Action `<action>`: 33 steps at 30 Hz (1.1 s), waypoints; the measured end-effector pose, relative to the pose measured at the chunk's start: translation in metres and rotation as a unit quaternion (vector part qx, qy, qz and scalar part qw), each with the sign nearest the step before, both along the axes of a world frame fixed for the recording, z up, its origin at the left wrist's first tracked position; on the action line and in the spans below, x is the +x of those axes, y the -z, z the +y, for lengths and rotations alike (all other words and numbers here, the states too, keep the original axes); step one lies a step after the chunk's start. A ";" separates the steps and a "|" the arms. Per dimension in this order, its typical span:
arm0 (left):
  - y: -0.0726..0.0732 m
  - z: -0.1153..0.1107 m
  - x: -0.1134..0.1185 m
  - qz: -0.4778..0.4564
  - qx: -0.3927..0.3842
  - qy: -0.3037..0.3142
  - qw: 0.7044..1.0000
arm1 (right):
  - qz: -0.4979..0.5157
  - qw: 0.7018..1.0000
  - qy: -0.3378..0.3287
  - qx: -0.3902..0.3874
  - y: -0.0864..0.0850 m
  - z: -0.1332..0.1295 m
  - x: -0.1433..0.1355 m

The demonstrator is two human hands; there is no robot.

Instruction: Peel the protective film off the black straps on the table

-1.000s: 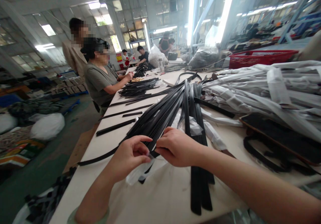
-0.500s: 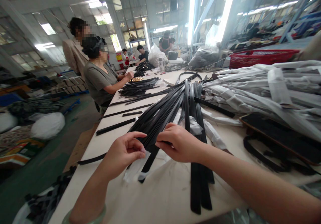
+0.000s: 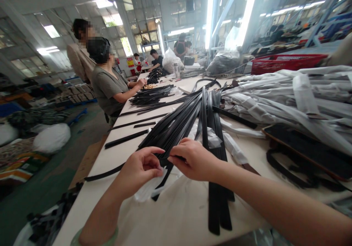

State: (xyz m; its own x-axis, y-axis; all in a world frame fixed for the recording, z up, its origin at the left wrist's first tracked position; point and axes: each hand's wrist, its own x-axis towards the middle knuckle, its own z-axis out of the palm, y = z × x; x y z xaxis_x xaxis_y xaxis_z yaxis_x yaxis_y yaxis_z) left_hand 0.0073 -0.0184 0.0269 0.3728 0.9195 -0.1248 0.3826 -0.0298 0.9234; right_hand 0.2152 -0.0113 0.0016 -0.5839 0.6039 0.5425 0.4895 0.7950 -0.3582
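A thick bundle of black straps (image 3: 176, 123) runs down the table towards me. Over its near end my left hand (image 3: 141, 170) is closed, thumb against curled fingers and the index finger stretched forward. A whitish, see-through plastic film (image 3: 145, 189) hangs from its thumb. Just to the right, my right hand (image 3: 194, 159) pinches with its fingertips; what they hold is hidden. One black strap end (image 3: 163, 181) shows below the gap between the hands. Wider black straps (image 3: 214, 205) lie under my right wrist, their ends pointing towards me.
Single black straps (image 3: 126, 138) lie along the left edge. White-wrapped strips (image 3: 275, 95) are heaped on the right, beside a dark padded piece (image 3: 305, 148). A red basket (image 3: 286, 63) stands behind. A co-worker (image 3: 108, 80) works at the table's left side.
My hands have come slightly closer together, the left moving right and the right moving a little left. The plastic film has shifted with them and covers more of the strap end.
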 end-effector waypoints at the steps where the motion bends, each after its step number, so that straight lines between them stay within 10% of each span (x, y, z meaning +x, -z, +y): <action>1: 0.000 0.000 0.000 0.001 0.001 -0.001 1.000 | -0.001 1.000 0.000 -0.001 0.000 0.000 0.000; 33: 0.016 0.000 0.012 0.021 -0.038 -0.005 0.999 | -0.187 0.980 -0.063 -0.016 0.001 0.007 0.003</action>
State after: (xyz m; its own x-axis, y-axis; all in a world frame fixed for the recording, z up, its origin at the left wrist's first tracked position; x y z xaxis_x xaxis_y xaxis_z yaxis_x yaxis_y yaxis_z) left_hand 0.0192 -0.0187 0.0114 0.3558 0.9106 -0.2101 0.4216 0.0443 0.9057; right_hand 0.2179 -0.0048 0.0009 -0.8093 0.5274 0.2587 0.4898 0.8489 -0.1985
